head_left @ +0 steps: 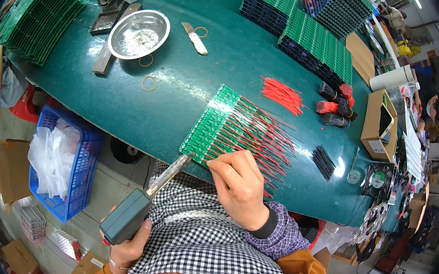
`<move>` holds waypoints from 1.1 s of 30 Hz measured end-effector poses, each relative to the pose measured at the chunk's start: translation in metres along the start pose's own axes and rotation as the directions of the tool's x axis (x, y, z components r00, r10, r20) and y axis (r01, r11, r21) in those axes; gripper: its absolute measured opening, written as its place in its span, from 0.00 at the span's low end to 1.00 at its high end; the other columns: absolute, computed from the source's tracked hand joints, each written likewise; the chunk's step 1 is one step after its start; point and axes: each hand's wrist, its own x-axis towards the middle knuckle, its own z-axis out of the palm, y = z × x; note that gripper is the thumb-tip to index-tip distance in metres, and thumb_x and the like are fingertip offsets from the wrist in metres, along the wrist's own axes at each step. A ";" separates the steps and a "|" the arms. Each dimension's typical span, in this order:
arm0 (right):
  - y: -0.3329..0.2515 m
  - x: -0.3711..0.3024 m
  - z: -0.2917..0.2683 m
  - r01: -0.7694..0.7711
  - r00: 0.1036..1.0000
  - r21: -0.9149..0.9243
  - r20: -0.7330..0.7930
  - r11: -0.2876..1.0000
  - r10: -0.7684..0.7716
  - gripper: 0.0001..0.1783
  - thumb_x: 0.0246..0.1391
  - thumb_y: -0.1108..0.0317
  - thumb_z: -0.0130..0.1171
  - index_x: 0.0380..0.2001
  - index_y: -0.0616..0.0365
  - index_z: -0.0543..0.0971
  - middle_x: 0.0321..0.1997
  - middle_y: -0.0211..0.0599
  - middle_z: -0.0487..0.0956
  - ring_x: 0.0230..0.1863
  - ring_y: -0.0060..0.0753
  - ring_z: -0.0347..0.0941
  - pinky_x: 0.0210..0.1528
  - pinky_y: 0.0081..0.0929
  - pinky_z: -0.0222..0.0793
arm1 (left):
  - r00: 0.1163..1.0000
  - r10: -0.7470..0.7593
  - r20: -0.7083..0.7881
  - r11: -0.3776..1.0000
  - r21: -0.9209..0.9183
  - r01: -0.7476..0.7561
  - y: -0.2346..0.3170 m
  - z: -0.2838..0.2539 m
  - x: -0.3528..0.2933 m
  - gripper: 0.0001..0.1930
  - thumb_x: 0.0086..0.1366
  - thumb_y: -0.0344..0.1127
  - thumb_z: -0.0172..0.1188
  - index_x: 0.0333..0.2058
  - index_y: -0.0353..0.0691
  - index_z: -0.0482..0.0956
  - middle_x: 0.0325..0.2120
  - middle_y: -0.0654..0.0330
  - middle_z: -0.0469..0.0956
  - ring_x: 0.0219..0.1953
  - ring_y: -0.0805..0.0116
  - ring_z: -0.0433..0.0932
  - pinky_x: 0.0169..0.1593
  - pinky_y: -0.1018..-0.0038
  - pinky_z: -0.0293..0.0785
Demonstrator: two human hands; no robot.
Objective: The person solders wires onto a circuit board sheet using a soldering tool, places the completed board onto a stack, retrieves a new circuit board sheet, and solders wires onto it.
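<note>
My left hand (134, 245) is closed around the dark green handle of a soldering iron (128, 215). Its metal tip meets the near corner of a green circuit board panel (205, 127) at the table's front edge. Rows of red wires (262, 142) fan out rightward from the panel, with some dark ones among them. At that same corner, the thumb and forefinger of my right hand (241, 185) are pinched together; whatever is between them is too small to make out. Loose red wires (282, 95) lie beyond the panel, and short black wires (324, 162) lie to its right.
A metal bowl (139, 35), a white-handled knife (194, 39) and rubber bands lie at the back left. Board stacks (317, 42) stand far right, another (41, 16) far left. Bundled wires (336, 107), a cardboard box (380, 125) and a fan (378, 180) occupy the right.
</note>
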 end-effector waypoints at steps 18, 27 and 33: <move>-0.003 -0.005 0.005 -0.014 1.000 -0.037 0.023 0.999 0.015 0.12 0.45 0.82 0.70 0.35 0.61 0.84 0.34 0.36 0.79 0.37 0.40 0.76 0.39 0.37 0.73 | 0.996 0.020 0.083 0.998 -0.061 -0.015 0.014 -0.005 0.018 0.16 0.48 0.28 0.72 0.37 0.30 0.86 0.32 0.49 0.83 0.27 0.57 0.82 0.33 0.67 0.79; -0.005 -0.002 0.005 -0.025 1.000 -0.045 0.011 0.999 0.026 0.13 0.42 0.85 0.72 0.33 0.60 0.85 0.32 0.35 0.79 0.35 0.40 0.76 0.36 0.35 0.73 | 0.994 0.036 0.105 0.997 -0.073 -0.029 0.020 -0.004 0.022 0.15 0.49 0.28 0.72 0.38 0.31 0.86 0.31 0.51 0.82 0.27 0.55 0.81 0.33 0.66 0.77; -0.002 -0.001 0.005 -0.021 0.999 -0.054 0.039 0.998 0.023 0.11 0.45 0.82 0.70 0.34 0.61 0.83 0.34 0.36 0.78 0.37 0.40 0.76 0.39 0.37 0.73 | 0.991 -0.105 0.080 0.983 -0.140 0.116 0.003 -0.008 0.007 0.12 0.51 0.26 0.72 0.36 0.30 0.86 0.35 0.49 0.84 0.32 0.53 0.83 0.37 0.65 0.79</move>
